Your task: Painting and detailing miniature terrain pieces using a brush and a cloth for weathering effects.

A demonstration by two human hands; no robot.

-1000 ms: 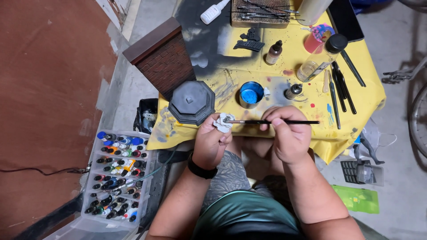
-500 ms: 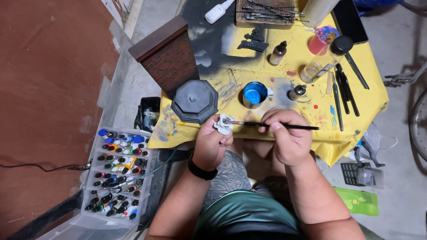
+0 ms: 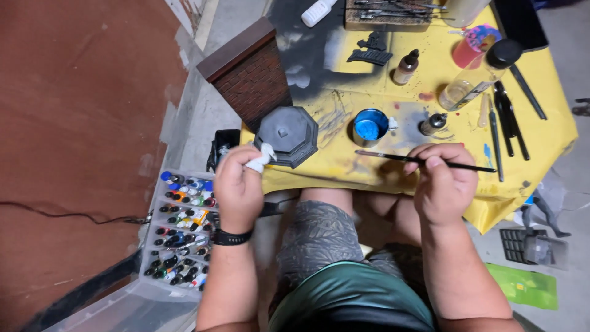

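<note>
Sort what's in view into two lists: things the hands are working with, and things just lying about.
In use:
left hand holding a small white figure
right hand holding a thin paintbrush

Lying about:
blue paint cup
grey octagonal piece
brick wall model
tray of paint bottles
spare black brushes
yellow table cover

- A reddish-brown floor (image 3: 80, 123) fills the left side, with a thin black cable (image 3: 67, 215) lying across it.
- A pale concrete strip (image 3: 203, 92) runs beside it, from near to far.
- A small table under a paint-stained yellow cloth (image 3: 553, 132) stands far and right.
- Grey floor (image 3: 565, 55) shows at the right edge.
</note>
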